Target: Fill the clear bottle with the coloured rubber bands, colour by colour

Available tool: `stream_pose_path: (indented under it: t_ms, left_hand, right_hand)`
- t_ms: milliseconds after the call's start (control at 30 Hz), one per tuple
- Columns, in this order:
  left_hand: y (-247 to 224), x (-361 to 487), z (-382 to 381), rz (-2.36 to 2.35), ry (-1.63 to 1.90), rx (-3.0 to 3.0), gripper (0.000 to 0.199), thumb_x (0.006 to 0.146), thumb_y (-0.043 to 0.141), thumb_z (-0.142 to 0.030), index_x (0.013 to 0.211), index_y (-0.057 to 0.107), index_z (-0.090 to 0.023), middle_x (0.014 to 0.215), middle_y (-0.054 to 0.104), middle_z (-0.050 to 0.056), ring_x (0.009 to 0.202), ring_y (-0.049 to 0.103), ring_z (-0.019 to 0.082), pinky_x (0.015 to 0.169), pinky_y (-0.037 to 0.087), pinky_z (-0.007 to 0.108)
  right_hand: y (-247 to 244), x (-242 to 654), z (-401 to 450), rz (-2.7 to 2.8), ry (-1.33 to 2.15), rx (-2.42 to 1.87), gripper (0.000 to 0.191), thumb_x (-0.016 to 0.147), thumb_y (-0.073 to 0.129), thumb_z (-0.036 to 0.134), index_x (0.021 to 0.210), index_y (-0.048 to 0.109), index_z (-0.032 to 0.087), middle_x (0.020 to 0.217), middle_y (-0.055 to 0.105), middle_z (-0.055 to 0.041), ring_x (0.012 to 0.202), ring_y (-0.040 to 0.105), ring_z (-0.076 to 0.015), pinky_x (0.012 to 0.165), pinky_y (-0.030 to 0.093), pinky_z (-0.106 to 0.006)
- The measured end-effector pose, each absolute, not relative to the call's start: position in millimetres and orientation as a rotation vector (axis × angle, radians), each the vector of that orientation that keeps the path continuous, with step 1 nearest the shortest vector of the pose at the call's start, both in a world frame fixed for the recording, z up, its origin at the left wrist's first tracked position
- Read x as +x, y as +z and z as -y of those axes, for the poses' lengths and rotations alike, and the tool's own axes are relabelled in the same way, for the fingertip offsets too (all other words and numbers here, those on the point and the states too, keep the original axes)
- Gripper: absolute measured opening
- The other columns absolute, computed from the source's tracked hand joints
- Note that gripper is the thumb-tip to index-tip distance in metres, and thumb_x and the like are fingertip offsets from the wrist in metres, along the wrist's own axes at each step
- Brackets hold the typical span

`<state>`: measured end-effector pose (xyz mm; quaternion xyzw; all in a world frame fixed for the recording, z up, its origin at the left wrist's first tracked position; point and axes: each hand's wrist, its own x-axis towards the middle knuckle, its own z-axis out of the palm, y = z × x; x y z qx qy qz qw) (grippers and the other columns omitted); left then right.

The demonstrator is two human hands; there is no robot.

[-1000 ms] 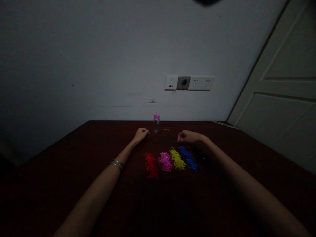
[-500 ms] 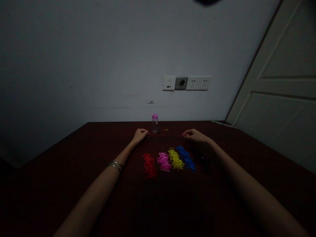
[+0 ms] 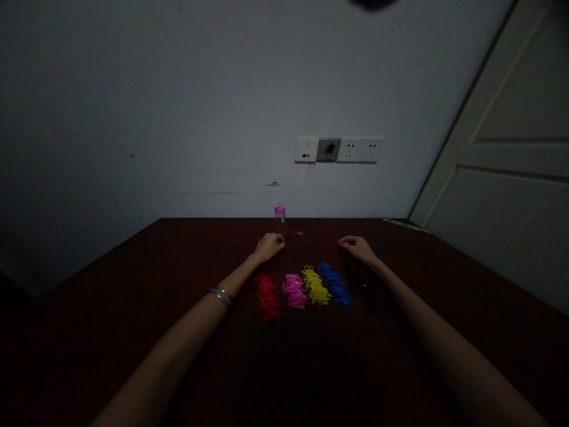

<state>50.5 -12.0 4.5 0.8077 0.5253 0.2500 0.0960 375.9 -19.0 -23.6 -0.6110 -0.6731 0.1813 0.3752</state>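
Head view: your left hand [image 3: 269, 245] is beside the bottle [image 3: 280, 210], right hand [image 3: 358, 247] near the blue bands [image 3: 335, 285]; I cannot tell either grip's state.

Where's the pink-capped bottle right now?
Head view: the pink-capped bottle stands upright near the table's far edge, just beyond the left hand, left of the small red-and-yellow loop.

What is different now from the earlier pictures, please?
The left hand has moved to the right, and its fingertips now overlap the base of the bottle in view. The right hand has moved to the right, and the blue band seen at its fingertips at first no longer shows there; where it went, I cannot tell. The bottle, the red-and-yellow piece and the coloured rows look unmoved.
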Motion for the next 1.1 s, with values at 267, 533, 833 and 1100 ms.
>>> stream_pose_path:
  t_ms: [267, 533, 833, 1100]
  left_hand:
    - [4.8, 74.4, 2.8, -1.657, 0.657, 2.36, 0.019, 0.077, 0.053, -0.023, 0.087, 0.068, -0.015, 0.093, 0.066, 0.012, 0.09, 0.059, 0.02, 0.079, 0.041, 0.027]
    - [4.4, 86.3, 1.6, -1.791, 0.635, 2.347, 0.023, 0.078, 0.045, -0.016, 0.082, 0.068, -0.011, 0.086, 0.066, 0.016, 0.082, 0.061, 0.021, 0.073, 0.042, 0.027]
    - [4.0, 89.5, 4.1, -1.735, 0.699, 2.371, 0.026, 0.077, 0.044, -0.014, 0.081, 0.07, -0.011, 0.082, 0.067, 0.016, 0.078, 0.062, 0.021, 0.073, 0.042, 0.027]
    - [20.0, 126.4, 22.8, -1.13, 0.836, 2.408, 0.022, 0.071, 0.054, -0.017, 0.081, 0.072, -0.011, 0.072, 0.067, 0.006, 0.065, 0.056, 0.014, 0.064, 0.041, 0.022]
  right_hand:
    - [-22.0, 373.0, 21.7, 1.719, 0.44, -1.588, 0.026, 0.067, 0.051, 0.029, 0.08, 0.067, 0.014, 0.078, 0.068, -0.006, 0.071, 0.06, -0.0173, 0.065, 0.044, -0.025]
    - [-21.1, 372.6, 22.7, 1.757, 0.386, -1.607, 0.025, 0.069, 0.05, 0.028, 0.081, 0.068, 0.015, 0.082, 0.069, -0.0066, 0.079, 0.061, -0.0189, 0.071, 0.044, -0.026]
    - [-19.3, 369.8, 24.5, 1.738, 0.392, -1.616, 0.023, 0.069, 0.05, 0.024, 0.08, 0.068, 0.015, 0.084, 0.069, -0.006, 0.081, 0.062, -0.0185, 0.073, 0.044, -0.025]
    - [-16.3, 367.6, 27.9, 1.745, 0.384, -1.629, 0.026, 0.069, 0.05, 0.025, 0.082, 0.068, 0.013, 0.081, 0.069, -0.0068, 0.075, 0.061, -0.0176, 0.068, 0.044, -0.024]
